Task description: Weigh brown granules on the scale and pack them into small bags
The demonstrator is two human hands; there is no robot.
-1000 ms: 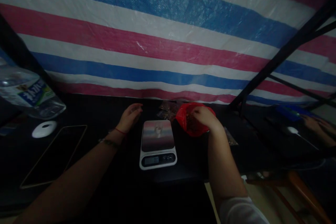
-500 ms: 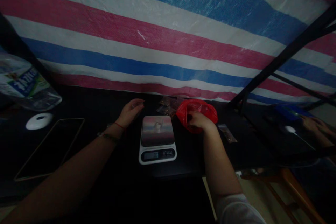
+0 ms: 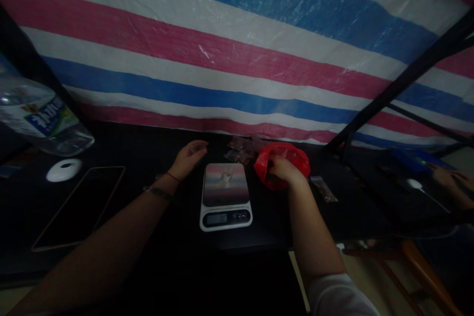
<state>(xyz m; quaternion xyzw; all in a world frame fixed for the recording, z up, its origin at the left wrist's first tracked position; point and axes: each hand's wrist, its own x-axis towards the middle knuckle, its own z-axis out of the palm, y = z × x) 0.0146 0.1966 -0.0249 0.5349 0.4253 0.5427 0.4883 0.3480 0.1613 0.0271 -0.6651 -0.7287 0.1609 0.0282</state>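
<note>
My left hand (image 3: 188, 157) is closed with the fingers curled round a small clear plastic piece (image 3: 199, 148), whose exact kind I cannot make out. It hovers just left of a white digital scale (image 3: 225, 207). A small clear object (image 3: 226, 175), seemingly a little cup, stands on the scale's shiny plate. My right hand (image 3: 282, 167) reaches into an open red plastic bag (image 3: 299, 160) right of the scale; the bag's wall hides its fingertips. Behind the scale lie small clear bags (image 3: 240, 147) with brownish contents.
Another filled clear bag (image 3: 325, 189) lies right of the red one. On the left are a phone (image 3: 79, 207), a white mouse-like device (image 3: 64, 170) and a large plastic bottle (image 3: 48, 118). Striped sheeting (image 3: 222, 69) backs the black table. At far right, another person's hands (image 3: 450, 180) show.
The view has shifted slightly, so everything sits a little further right. My right hand stays in the red bag, and the left still holds the clear plastic piece.
</note>
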